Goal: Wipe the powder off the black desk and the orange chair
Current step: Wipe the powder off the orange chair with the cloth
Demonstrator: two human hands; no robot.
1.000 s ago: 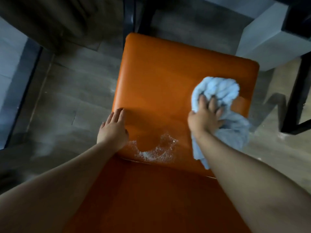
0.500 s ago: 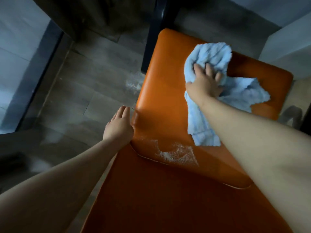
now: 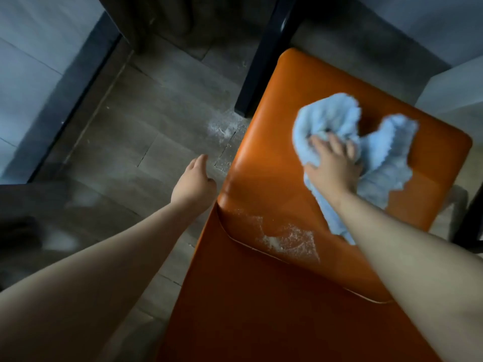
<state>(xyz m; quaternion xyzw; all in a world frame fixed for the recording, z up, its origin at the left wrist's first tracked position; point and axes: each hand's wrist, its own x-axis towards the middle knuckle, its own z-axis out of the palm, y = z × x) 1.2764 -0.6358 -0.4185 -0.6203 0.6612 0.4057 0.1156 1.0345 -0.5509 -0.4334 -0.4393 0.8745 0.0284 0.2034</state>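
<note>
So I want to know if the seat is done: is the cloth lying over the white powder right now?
No, the cloth under the right hand sits apart from the powder near the seat's back edge.

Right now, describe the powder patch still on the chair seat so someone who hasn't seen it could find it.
Start at the orange chair. On its seat, follow the near edge, where it meets the backrest, toward the left corner. The powder is a white, grainy smear there, apart from the blue cloth under the right hand.
</note>
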